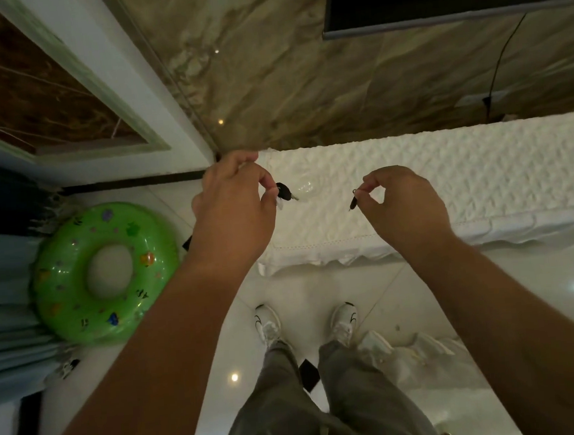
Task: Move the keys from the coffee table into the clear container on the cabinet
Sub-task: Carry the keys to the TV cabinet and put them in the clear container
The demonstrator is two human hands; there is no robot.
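A black-headed key (pixel 285 192) is pinched between the thumb and fingertips of the left hand (pixel 234 204), the fingers curled closed around it. It is held just above the clear container (pixel 305 188), a faint glassy shape that can only dimly be made out on the white textured cover (pixel 447 177) of the cabinet. A second, smaller dark key (pixel 353 201) is gripped in the closed fingertips of the right hand (pixel 404 201) and hangs downward, to the right of the container and apart from it. A green swim ring (pixel 106 271) lies on the floor, well left of the container
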